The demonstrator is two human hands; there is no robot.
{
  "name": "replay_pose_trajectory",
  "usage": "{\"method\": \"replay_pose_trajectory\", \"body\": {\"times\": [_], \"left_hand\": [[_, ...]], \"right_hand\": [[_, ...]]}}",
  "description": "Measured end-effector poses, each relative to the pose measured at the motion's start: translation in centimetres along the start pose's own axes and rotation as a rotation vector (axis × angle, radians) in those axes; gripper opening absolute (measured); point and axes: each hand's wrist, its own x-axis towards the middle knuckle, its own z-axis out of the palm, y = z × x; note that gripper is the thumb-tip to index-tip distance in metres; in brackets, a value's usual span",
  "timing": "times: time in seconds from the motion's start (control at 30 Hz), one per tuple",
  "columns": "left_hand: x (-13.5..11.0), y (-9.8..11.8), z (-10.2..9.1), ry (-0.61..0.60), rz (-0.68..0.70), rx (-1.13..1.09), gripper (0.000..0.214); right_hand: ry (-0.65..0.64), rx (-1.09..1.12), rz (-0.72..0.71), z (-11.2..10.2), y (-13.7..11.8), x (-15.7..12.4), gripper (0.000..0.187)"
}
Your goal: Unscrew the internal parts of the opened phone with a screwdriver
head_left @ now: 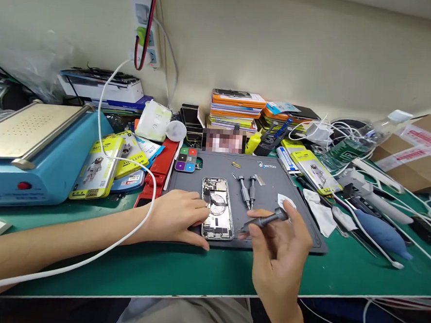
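An opened smartphone (226,218) lies on a dark grey work mat (272,184), with its inner parts bare. My left hand (177,215) is at its left side, bent fingers against the phone's edge and thumb near the lower corner. Some of those fingertips are hidden. In my right hand (283,253) is a dark grey precision screwdriver (265,221), gripped between thumb and fingers just right of the phone. It is tilted, its tip blurred at the lower left. Two more screwdrivers, one longer (243,191) and one shorter (252,190), lie beyond it on the mat.
A coloured sorting pad (185,159) sits at the mat's upper left. Yellow battery packs (100,169) and a blue heating machine (43,170) stand left. To the right are a blue air blower (381,232) and cables. A white cable (123,238) crosses above my left forearm.
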Motion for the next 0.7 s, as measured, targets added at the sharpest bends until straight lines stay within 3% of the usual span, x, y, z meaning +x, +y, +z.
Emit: {"method": "replay_pose_trajectory", "body": {"times": [0.07,0.23,0.7], "left_hand": [[0.0,-0.2,0.0,-0.013,0.010,-0.004,0.059],[0.2,-0.6,-0.4,-0.065,0.080,-0.077,0.052],[0.3,-0.7,-0.4,-0.106,0.064,-0.119,0.041]], "right_hand": [[-0.039,0.136,0.028,1.3,-1.2,-0.3,0.066],[-0.109,0.163,-0.020,3.6,-1.3,-1.2,0.068],[-0.193,0.072,-0.080,3.5,-0.7,-2.0,0.082]]}}
